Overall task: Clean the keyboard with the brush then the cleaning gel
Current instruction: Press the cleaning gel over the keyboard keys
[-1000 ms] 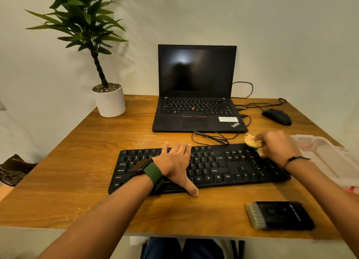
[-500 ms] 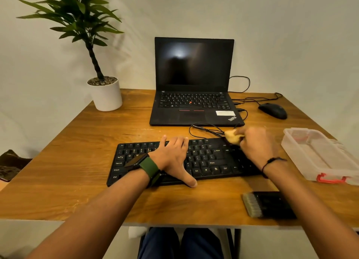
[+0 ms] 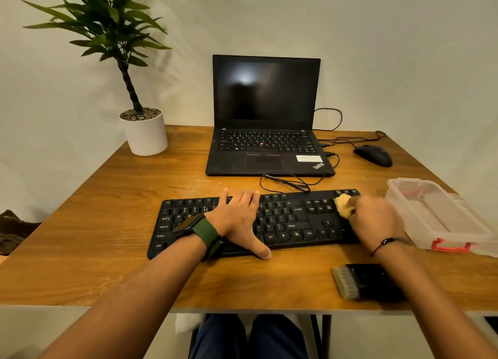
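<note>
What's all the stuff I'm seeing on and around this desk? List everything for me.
table: one, brown wood, holds everything
keyboard: one, black, near middle
cleaning gel: one lump, yellow, on keyboard's right end
brush: one, black, pale bristles, near right edge
laptop: one, black, open, far middle
mouse: one, black, far right
plastic box: one, clear, red clip, right
potted plant: one, green, white pot, far left
left hand: flat on keyboard, green watch strap
right hand: grips gel

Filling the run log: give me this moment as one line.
phase: gel pass | right hand: presses yellow cleaning gel on keyboard numpad end | left hand: flat on keys | brush: on table, untouched
</note>
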